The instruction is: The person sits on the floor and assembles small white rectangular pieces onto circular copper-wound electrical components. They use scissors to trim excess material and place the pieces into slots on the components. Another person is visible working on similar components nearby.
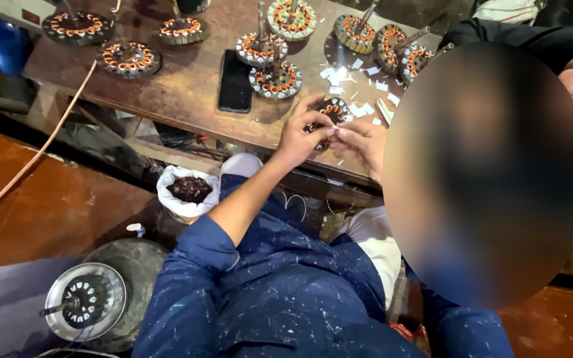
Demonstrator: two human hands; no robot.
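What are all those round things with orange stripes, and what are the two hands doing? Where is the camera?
The camera sits on a person's head and looks down, so you see their own two arms in blue sleeves. There is no machine here, only bare hands. The left hand and the right hand meet over the edge of a worn brown workbench. Between them they hold a small round wheel-shaped part, dark with orange wire coils, and the fingers pinch something tiny at it that is too small to make out. More round coil parts like it stand on the bench, some with a metal rod sticking up. A black phone lies flat there, and little white paper slips are scattered near the hands. Lower down sit a white bag of dark bits and a shiny metal dish holding another round part.
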